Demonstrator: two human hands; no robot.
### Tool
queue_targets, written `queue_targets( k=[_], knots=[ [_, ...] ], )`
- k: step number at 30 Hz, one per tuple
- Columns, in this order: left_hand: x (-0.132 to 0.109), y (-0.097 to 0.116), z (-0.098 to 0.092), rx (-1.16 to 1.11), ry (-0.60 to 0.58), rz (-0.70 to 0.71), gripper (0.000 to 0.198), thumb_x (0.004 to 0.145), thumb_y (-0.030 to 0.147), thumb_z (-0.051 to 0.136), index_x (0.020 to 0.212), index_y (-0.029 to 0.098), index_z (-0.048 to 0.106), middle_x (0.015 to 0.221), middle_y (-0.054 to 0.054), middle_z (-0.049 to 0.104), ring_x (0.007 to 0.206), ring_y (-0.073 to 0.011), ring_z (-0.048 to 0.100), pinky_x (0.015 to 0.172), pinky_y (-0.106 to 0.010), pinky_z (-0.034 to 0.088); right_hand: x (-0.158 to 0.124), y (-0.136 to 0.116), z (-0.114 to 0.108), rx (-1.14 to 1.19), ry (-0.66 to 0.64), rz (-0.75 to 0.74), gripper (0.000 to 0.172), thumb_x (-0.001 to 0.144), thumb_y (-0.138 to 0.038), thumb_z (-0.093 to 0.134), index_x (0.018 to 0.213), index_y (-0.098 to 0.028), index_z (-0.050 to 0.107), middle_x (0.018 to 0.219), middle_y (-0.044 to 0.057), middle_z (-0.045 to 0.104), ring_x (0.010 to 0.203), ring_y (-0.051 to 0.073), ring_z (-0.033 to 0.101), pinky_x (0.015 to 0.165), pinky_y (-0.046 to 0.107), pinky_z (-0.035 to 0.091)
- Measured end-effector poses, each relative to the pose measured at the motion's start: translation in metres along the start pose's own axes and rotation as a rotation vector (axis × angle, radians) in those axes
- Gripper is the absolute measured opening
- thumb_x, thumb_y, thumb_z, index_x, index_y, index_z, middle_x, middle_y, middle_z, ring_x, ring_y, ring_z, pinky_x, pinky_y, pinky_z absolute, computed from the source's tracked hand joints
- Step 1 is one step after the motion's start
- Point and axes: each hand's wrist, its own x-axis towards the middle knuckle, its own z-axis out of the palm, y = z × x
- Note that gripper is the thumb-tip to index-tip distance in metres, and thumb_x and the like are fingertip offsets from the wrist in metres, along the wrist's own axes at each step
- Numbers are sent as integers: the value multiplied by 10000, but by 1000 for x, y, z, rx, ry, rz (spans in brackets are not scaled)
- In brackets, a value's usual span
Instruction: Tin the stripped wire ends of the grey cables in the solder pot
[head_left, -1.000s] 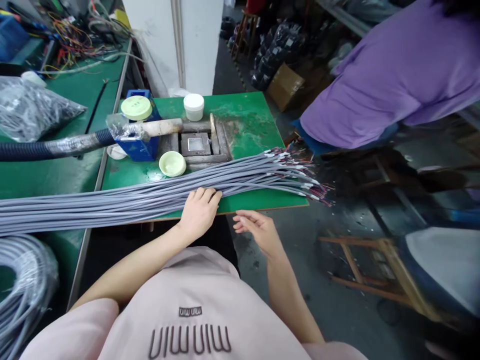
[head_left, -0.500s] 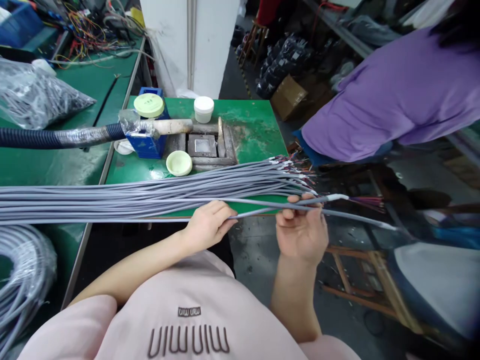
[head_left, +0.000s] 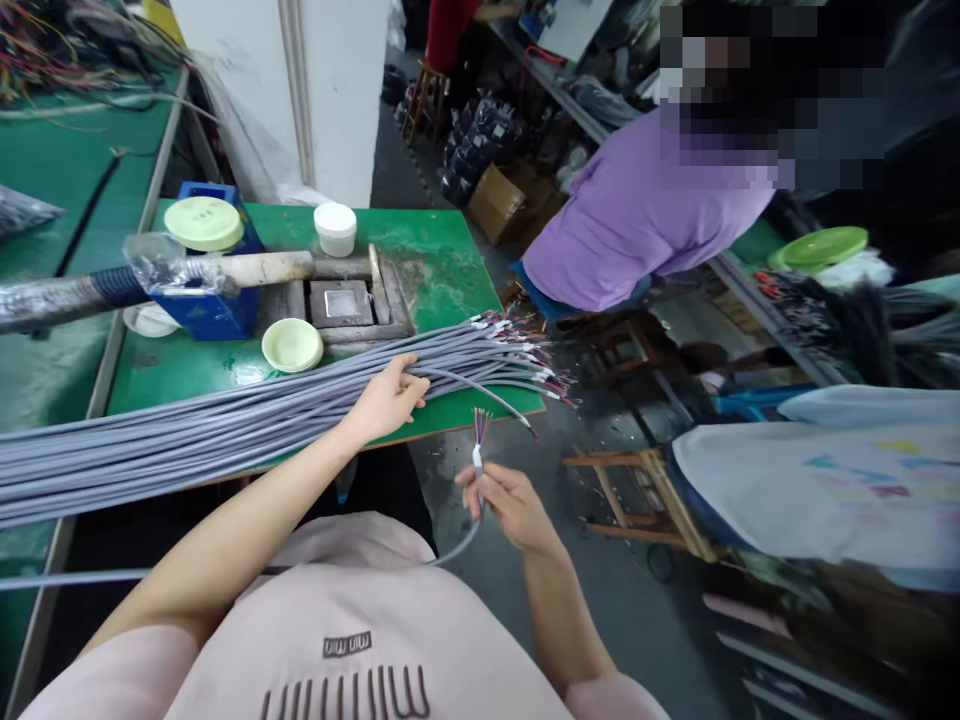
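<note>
My right hand (head_left: 514, 502) is closed round a grey cable (head_left: 466, 541) near its end. That end points up, with a white wrap and several thin coloured wires (head_left: 481, 425) fanned out. The rest of the cable bends down and runs left across my lap. My left hand (head_left: 386, 400) lies over a thick bundle of grey cables (head_left: 247, 425), its fingers closed about a single cable (head_left: 480, 386) whose end sticks out past the table's front edge. The bundle's stripped ends lie together at the table's right corner.
On the green table (head_left: 442, 270) stand a square metal pot (head_left: 341, 305), a pale green bowl (head_left: 292, 345), a white tub (head_left: 335, 228) and a blue holder (head_left: 217, 310) under a hose (head_left: 67, 298). A person in purple (head_left: 622, 210) sits beyond; a wooden stool (head_left: 660, 500) stands at right.
My right hand has come down and nearer my body with one cable, turning its end upward. My left hand has shifted onto the bundle. The view has swung right.
</note>
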Motion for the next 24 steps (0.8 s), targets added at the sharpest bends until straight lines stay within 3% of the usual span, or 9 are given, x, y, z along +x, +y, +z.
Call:
queue_targets(
  k=[4, 9, 15, 21, 24],
  knots=[
    [-14, 3, -1, -130, -58, 17, 415, 779, 268, 646, 1154, 144, 516, 909, -63, 675, 768, -134, 639, 526, -177, 494, -17, -13, 8, -157, -71, -119, 312, 939, -397, 455, 935, -159, 656, 566, -17, 539, 548, 110, 496, 579, 256, 406],
    [-58, 13, -16, -298, -166, -49, 274, 726, 318, 722, 912, 128, 656, 779, -31, 659, 652, -93, 587, 518, -172, 459, 6, -37, 23, -284, -173, -279, 282, 953, -351, 430, 956, -166, 642, 600, -21, 524, 572, 105, 498, 587, 240, 395],
    [-82, 14, -32, -492, -10, 0, 239, 657, 319, 790, 770, 132, 694, 653, -13, 653, 572, -84, 568, 478, -170, 437, 33, -52, 48, -432, -361, -396, 268, 959, -320, 416, 926, -180, 642, 613, -3, 543, 673, 136, 528, 651, 250, 415],
    [-89, 6, -41, -659, 81, -105, 284, 616, 351, 814, 749, 123, 706, 643, -47, 680, 561, -113, 612, 489, -195, 475, 46, -53, 61, -404, -407, -413, 269, 963, -340, 412, 943, -196, 639, 629, 4, 552, 699, 153, 540, 682, 274, 423],
    [-91, 0, -40, -697, 95, -40, 258, 643, 338, 800, 756, 133, 693, 628, -26, 666, 521, -92, 583, 496, -197, 480, 50, -51, 65, -383, -414, -398, 267, 961, -348, 420, 945, -199, 641, 643, 5, 554, 692, 150, 541, 668, 267, 422]
  ],
)
